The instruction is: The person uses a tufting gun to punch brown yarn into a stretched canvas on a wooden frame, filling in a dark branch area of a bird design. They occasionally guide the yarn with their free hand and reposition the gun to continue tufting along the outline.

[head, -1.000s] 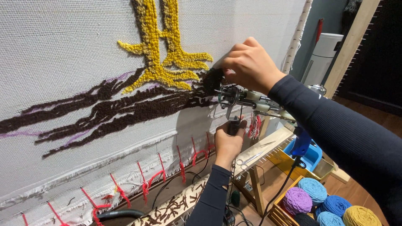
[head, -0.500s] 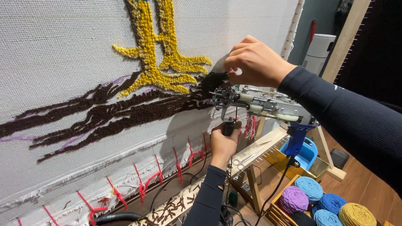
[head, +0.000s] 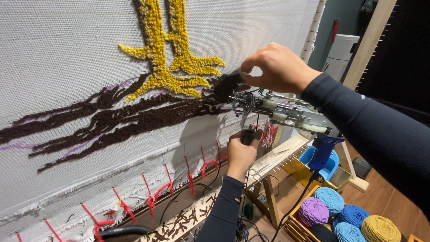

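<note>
A metal tufting gun (head: 286, 112) with a blue rear handle points at a grey cloth (head: 67, 54) stretched upright on a frame. My left hand (head: 242, 152) grips the gun's black front handle from below. My right hand (head: 280, 67) hovers above the gun's nose, fingers pinched at the dark brown yarn by the cloth. The cloth carries a yellow tufted trunk shape (head: 168, 58) and dark brown root-like bands (head: 130, 118).
Red yarn ties (head: 152, 197) run along the cloth's lower edge. Balls of purple, blue and mustard yarn (head: 340, 215) sit in a wooden crate at lower right. A blue tub (head: 333, 161), scissors (head: 260, 169) on a wooden ledge, and black cables (head: 179, 201) lie below.
The view has shifted slightly left and down. My right hand has lifted a little above the gun's nose; my left hand keeps its hold on the front handle.
</note>
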